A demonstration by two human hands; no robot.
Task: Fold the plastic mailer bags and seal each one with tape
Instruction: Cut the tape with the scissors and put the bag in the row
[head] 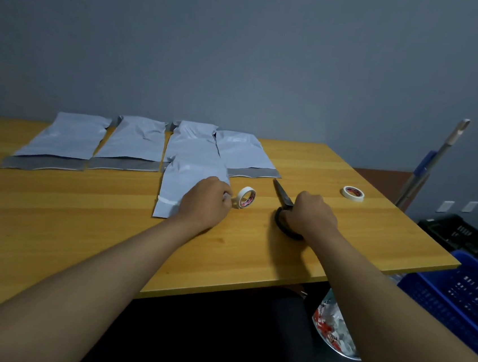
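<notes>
- Left hand (pixel 205 199): grip curled on the tape roll (pixel 245 197), which stands on edge just right of the folded bag (pixel 192 181); hand overlaps that bag's right side.
- Tape strip (pixel 168 200) runs across the bag near its front end.
- Right hand (pixel 312 215): grip wrapped round the scissors (pixel 283 207) handles, blades flat on the bench (pixel 109 226), pointing away from me.
- Four more bags along the back: first (pixel 65 139), second (pixel 132 143), third (pixel 192 140), fourth (pixel 243 152); folded bag overlaps the third.
- Spare roll (pixel 352 192) lies flat, well right.
</notes>
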